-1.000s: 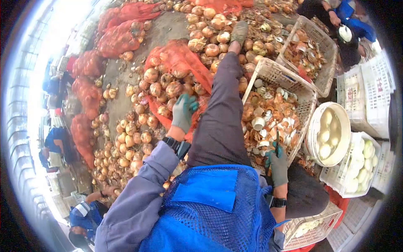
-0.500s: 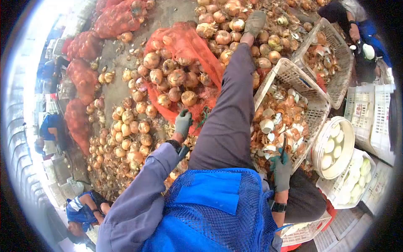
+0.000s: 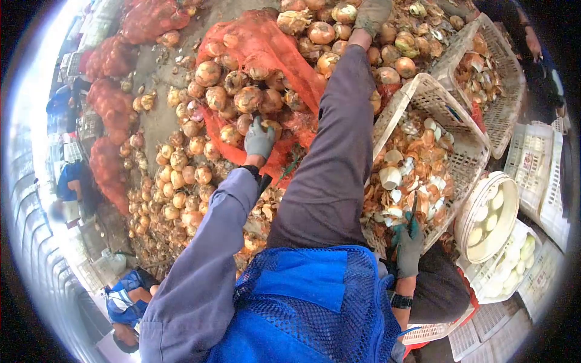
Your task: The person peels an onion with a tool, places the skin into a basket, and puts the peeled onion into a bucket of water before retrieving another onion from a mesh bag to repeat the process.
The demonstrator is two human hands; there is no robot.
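Observation:
My left hand, in a grey glove, reaches to the open mouth of a red mesh bag of onions. Its fingers are around the near side of a brown onion there. At the right, my gloved right hand is closed on a small knife, blade pointing up and away. The knife is over the near part of a white plastic crate that holds onion skins and cut ends. My outstretched leg lies between the bag and this crate.
Loose onions cover the floor at left, with more around my shoe. Full red mesh bags line the far left. A second crate holds skins. Peeled onions fill a round tub and basket. A co-worker sits lower left.
My left hand has moved up and forward from beside the mesh bag to an onion at its mouth. My right hand with the knife stays near the crate. The view has shifted slightly.

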